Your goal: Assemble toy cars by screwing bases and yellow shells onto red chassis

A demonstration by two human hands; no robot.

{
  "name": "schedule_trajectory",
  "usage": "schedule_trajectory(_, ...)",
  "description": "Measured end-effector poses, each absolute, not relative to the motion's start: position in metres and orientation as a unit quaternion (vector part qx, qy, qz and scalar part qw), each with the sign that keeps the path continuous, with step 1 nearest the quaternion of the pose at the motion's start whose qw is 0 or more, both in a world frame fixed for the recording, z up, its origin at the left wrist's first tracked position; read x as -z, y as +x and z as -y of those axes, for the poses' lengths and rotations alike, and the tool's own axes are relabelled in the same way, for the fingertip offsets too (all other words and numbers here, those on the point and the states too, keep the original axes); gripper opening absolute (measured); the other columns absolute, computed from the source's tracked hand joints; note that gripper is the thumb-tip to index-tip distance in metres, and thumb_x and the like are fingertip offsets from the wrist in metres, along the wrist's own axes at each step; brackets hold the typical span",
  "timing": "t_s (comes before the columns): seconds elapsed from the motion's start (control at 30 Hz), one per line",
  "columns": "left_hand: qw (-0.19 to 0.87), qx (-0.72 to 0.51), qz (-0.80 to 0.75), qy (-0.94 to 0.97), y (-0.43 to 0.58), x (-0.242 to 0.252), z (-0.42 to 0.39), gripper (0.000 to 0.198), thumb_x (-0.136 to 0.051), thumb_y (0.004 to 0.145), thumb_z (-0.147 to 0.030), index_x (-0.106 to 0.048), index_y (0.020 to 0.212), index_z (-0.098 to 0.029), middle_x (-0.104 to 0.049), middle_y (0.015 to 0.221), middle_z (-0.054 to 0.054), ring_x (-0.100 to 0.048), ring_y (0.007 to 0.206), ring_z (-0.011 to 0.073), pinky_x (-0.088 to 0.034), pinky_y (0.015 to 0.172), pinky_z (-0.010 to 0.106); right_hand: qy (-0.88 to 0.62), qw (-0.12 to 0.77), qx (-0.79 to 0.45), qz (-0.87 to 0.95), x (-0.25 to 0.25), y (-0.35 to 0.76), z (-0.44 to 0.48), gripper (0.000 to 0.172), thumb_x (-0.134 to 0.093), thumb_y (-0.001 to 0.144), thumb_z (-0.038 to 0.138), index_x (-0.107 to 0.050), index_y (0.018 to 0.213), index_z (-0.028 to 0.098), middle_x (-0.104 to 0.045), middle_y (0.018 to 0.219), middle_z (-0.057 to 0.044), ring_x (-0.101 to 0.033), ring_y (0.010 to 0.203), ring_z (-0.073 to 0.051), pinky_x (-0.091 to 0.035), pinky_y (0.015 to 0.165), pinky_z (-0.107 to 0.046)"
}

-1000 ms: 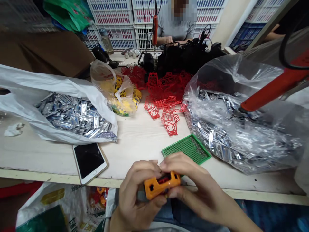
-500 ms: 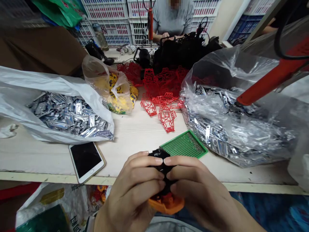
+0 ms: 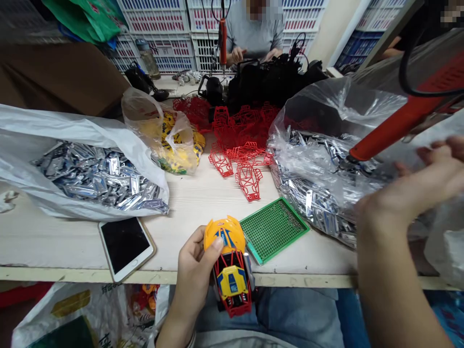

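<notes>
My left hand (image 3: 197, 263) is closed round a toy car (image 3: 232, 281), its thumb on the orange-yellow front. The car has a red cage frame, a yellow and blue panel and dark parts beneath; it is held above the table's front edge. Out at the right, my right hand (image 3: 431, 171) is raised with its fingers apart, blurred and partly cut off by the frame edge. Nothing shows in it. Nearest to it are the orange-red electric screwdriver (image 3: 398, 123) and the clear plastic bag (image 3: 328, 176) of shiny silver parts.
A green tray (image 3: 273, 231) of small screws lies beside the car. Red cage frames (image 3: 248, 181) are piled mid-table. At left are a white bag (image 3: 141, 166) of silver parts, a bag of yellow parts (image 3: 181, 150) and a phone (image 3: 125, 244). Opposite sits a person (image 3: 253, 36).
Both hands were together on the car, its black and orange side showing. Now my left hand alone holds it, yellow top showing; my right hand has let go and moved far right.
</notes>
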State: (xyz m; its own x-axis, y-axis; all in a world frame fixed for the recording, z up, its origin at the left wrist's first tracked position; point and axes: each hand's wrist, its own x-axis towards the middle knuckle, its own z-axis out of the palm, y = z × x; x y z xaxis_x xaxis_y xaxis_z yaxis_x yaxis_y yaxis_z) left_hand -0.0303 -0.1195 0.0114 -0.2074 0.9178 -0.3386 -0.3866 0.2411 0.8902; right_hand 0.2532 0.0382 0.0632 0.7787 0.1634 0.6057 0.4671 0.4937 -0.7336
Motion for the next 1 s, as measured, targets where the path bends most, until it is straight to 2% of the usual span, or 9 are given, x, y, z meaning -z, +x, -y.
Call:
schedule_trajectory(0.07,0.58,-0.558,-0.541,0.243,-0.026,-0.011,0.117,0.045,-0.086,0.073,-0.051,-0.073,0.097,-0.015,-0.073,0.073,0.001,-0.07,0.069,0.0179,-0.053,0.059,0.023,-0.529,0.763,-0.073,0.365,-0.067,0.272,-0.057,0.047,-0.021,0.104,0.027,-0.067,0.098,0.019,-0.075,0.107,-0.011,-0.075,0.102,-0.024,-0.052,0.073,-0.038)
schedule_trajectory(0.13,0.578,-0.556,-0.548,0.24,-0.025,-0.008,0.114,0.046,-0.087,0.072,-0.052,-0.073,0.094,-0.015,-0.072,0.071,0.001,-0.069,0.068,0.0177,-0.053,0.059,0.023,-0.508,0.711,-0.216,0.436,-0.072,0.279,-0.063,0.066,-0.009,0.107,0.038,-0.07,0.097,0.017,-0.075,0.105,-0.013,-0.076,0.103,-0.026,-0.054,0.074,-0.04)
schedule_trajectory(0.2,0.573,-0.558,-0.555,0.228,-0.024,-0.004,0.111,0.045,-0.086,0.072,-0.053,-0.072,0.094,-0.016,-0.071,0.07,0.001,-0.068,0.065,0.0167,-0.054,0.06,0.024,-0.448,0.701,-0.278,0.481,-0.076,0.277,-0.057,0.049,-0.039,0.104,0.051,-0.074,0.092,0.019,-0.076,0.097,-0.01,-0.077,0.094,-0.026,-0.056,0.076,-0.04)
schedule_trajectory(0.3,0.576,-0.557,-0.56,0.211,-0.021,0.001,0.109,0.042,-0.085,0.073,-0.052,-0.07,0.092,-0.017,-0.07,0.07,0.001,-0.065,0.061,0.0153,-0.053,0.058,0.024,-0.379,0.734,-0.263,0.499,-0.082,0.27,-0.035,0.045,-0.09,0.066,0.06,-0.076,0.086,0.023,-0.072,0.079,-0.002,-0.073,0.074,-0.024,-0.06,0.072,-0.041)
schedule_trajectory(0.4,0.565,-0.554,-0.577,0.201,-0.016,0.0,0.107,0.04,-0.085,0.073,-0.051,-0.069,0.09,-0.018,-0.069,0.069,-0.001,-0.062,0.059,0.0131,-0.05,0.055,0.022,-0.397,0.707,-0.197,0.551,-0.089,0.261,-0.001,0.052,-0.101,0.054,0.051,-0.077,0.091,0.024,-0.074,0.086,-0.003,-0.071,0.074,-0.023,-0.061,0.071,-0.042)
schedule_trajectory(0.5,0.552,-0.548,-0.597,0.195,-0.013,-0.004,0.103,0.04,-0.085,0.071,-0.051,-0.068,0.089,-0.019,-0.067,0.068,-0.002,-0.061,0.058,0.0124,-0.05,0.056,0.022,-0.43,0.605,-0.233,0.629,-0.093,0.242,0.031,0.047,-0.098,0.064,0.032,-0.077,0.105,0.023,-0.077,0.096,-0.008,-0.073,0.078,-0.024,-0.062,0.066,-0.039)
schedule_trajectory(0.6,0.554,-0.526,-0.614,0.2,-0.013,-0.007,0.1,0.046,-0.087,0.067,-0.055,-0.067,0.086,-0.018,-0.067,0.065,-0.002,-0.058,0.053,0.0124,-0.05,0.051,0.023,-0.367,0.569,-0.396,0.621,-0.087,0.215,0.047,0.028,-0.081,0.082,0.022,-0.071,0.108,0.024,-0.074,0.078,-0.003,-0.072,0.066,-0.023,-0.062,0.058,-0.038)
schedule_trajectory(0.8,0.538,-0.521,-0.63,0.205,-0.014,-0.006,0.098,0.053,-0.089,0.061,-0.06,-0.065,0.083,-0.018,-0.069,0.063,-0.001,-0.059,0.049,0.0131,-0.049,0.047,0.023,-0.366,0.705,-0.391,0.464,-0.067,0.187,0.041,0.021,-0.073,0.073,0.011,-0.067,0.089,0.022,-0.056,0.052,0.007,-0.053,0.037,-0.014,-0.046,0.034,-0.027)
schedule_trajectory(1.0,0.528,-0.528,-0.635,0.196,-0.013,-0.003,0.097,0.055,-0.088,0.062,-0.061,-0.065,0.088,-0.019,-0.07,0.065,0.0,-0.063,0.052,0.0161,-0.051,0.047,0.024,-0.335,0.754,-0.368,0.429,-0.064,0.186,0.035,0.019,-0.068,0.068,0.013,-0.07,0.086,0.02,-0.055,0.047,0.005,-0.048,0.032,-0.014,-0.039,0.031,-0.026)
